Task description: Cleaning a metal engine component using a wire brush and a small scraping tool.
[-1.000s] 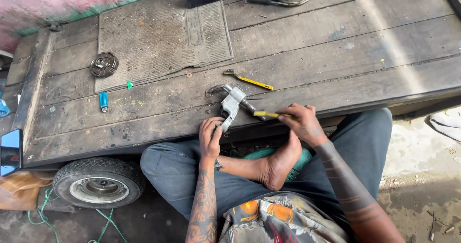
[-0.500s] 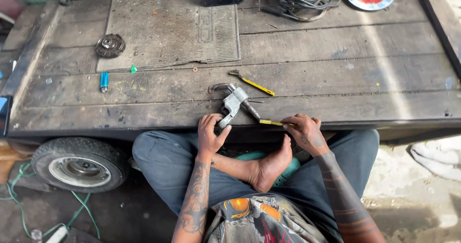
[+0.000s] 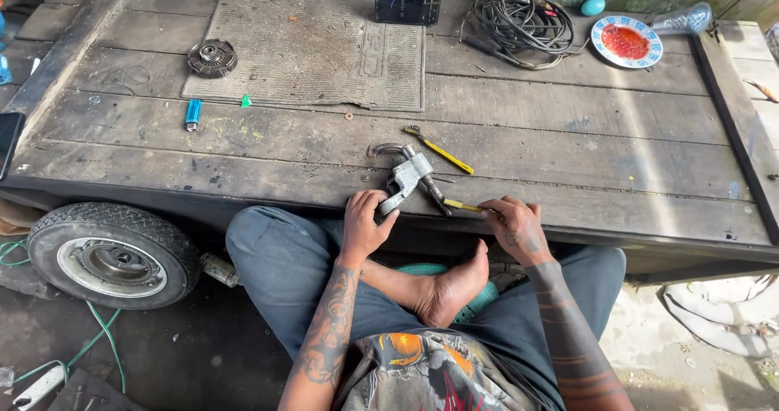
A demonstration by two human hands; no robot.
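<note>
I sit cross-legged at the edge of a low wooden cart deck (image 3: pixel 568 159). My left hand (image 3: pixel 365 220) grips the near end of a grey metal part (image 3: pixel 406 180) that lies on the planks. My right hand (image 3: pixel 511 228) holds a yellow-handled tool (image 3: pixel 458 206) whose dark tip points at the metal part. A second yellow-handled tool (image 3: pixel 438 149) lies loose on the boards just beyond it.
A worn mat (image 3: pixel 308 42), a round metal disc (image 3: pixel 213 57), a blue lighter (image 3: pixel 193 113), a phone (image 3: pixel 407 7), a cable coil (image 3: pixel 519 21), a plate (image 3: pixel 626 41) and a small wheel (image 3: pixel 109 253) under the deck at the left.
The view has tilted up, so more of the far deck shows. Both hands stay on the metal part and the yellow-handled tool at the near edge.
</note>
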